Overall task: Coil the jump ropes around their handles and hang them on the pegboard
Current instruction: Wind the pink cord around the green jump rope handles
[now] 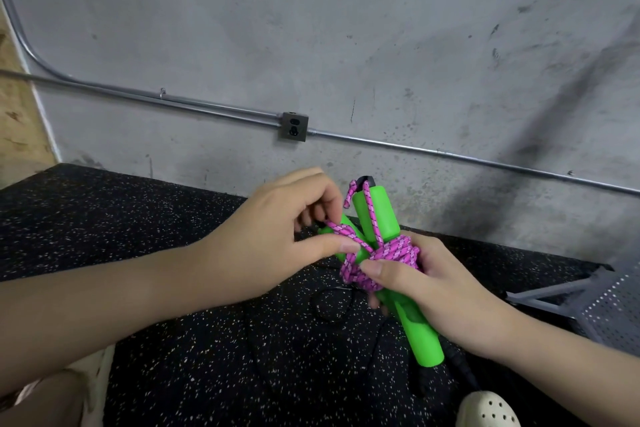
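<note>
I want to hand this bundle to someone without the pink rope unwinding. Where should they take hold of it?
Best judged: grip across the wound pink rope in the middle, where it crosses both green handles, coming from the open left side. The right hand already clamps the coils there with its thumb, while the left hand pinches the loose end. Gripping only a handle tip would probably leave the wraps free to slip.

Right hand (433,291) gripping 2 green handles (374,215), left hand (277,232) pinching pink rope (391,253)

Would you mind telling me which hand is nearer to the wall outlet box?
Left. The left hand pinches the pink rope just below the wall outlet box; the right hand grips the coiled green handles lower and further right.
</note>
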`<state>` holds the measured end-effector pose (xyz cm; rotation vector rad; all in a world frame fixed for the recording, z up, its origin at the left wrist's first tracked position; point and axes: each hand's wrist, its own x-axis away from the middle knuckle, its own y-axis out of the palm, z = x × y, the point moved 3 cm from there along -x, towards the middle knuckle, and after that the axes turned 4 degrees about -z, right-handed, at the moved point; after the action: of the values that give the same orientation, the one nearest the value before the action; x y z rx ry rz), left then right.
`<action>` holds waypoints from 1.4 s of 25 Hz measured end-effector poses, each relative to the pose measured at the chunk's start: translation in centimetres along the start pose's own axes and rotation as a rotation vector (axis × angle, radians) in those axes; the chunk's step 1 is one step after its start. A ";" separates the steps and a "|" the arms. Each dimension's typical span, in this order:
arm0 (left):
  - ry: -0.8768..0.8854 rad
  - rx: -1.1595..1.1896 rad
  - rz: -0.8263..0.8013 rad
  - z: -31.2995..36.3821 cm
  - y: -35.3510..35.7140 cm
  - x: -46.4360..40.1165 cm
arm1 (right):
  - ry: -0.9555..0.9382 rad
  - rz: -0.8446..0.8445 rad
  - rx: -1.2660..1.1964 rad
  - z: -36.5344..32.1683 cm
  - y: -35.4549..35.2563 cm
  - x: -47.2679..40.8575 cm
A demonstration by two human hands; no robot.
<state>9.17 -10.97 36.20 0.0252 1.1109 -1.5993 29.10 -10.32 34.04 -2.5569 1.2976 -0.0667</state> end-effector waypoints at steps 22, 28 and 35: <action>0.109 -0.210 -0.089 0.5 -0.9 1.1 | 0.114 -0.075 -0.040 0.3 0.3 -0.2; 0.045 -0.204 -0.065 0.8 -0.9 1.1 | 0.093 -0.094 0.038 0.3 0.7 -0.3; -0.156 -0.100 -0.093 0.1 -0.3 0.6 | 0.091 -0.029 0.079 0.3 0.5 -0.5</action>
<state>8.80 -11.49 36.13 -0.2171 1.0819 -1.5967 28.46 -10.16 33.62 -2.5325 1.2628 -0.2381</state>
